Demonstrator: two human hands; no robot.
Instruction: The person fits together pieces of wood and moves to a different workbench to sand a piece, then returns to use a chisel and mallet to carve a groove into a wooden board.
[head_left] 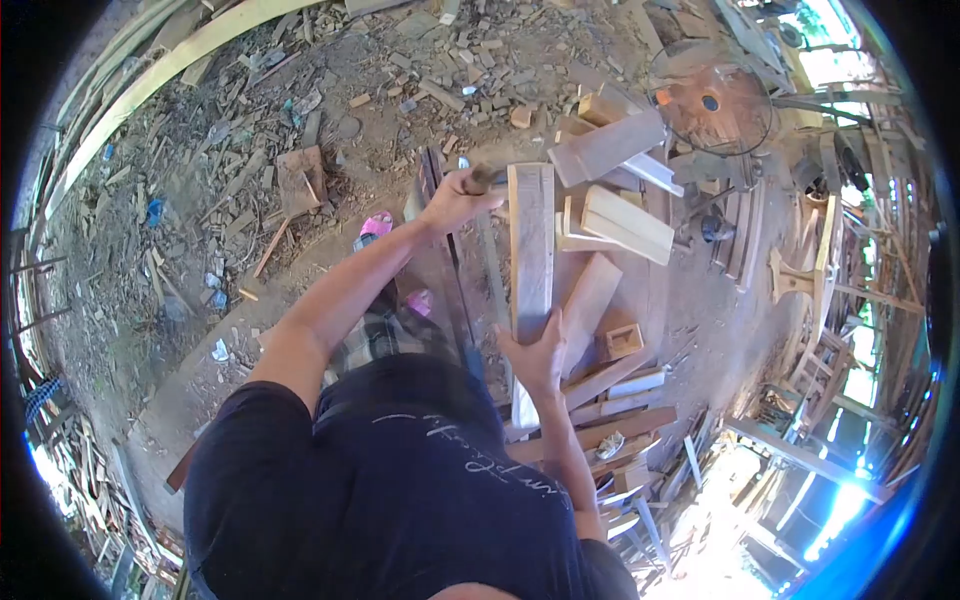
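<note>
My left hand [460, 205] is closed around a short brown wooden tool [482, 180], possibly a handle; its full shape is hidden by the fingers. It is beside the far end of a long wooden board [532, 250]. My right hand [540, 355] grips the near part of this board, thumb on the left side and fingers on the right. To the right of the board lie a plank [592, 300], pale wood pieces [628, 222] and a greyish board [608, 148].
A small wooden box [623, 341] sits among stacked offcuts. A round fan [710, 105] stands at the upper right. Wood scraps [240, 190] litter the dirt floor, with a rusty dustpan [300, 180]. A wooden frame [795, 278] stands at the right.
</note>
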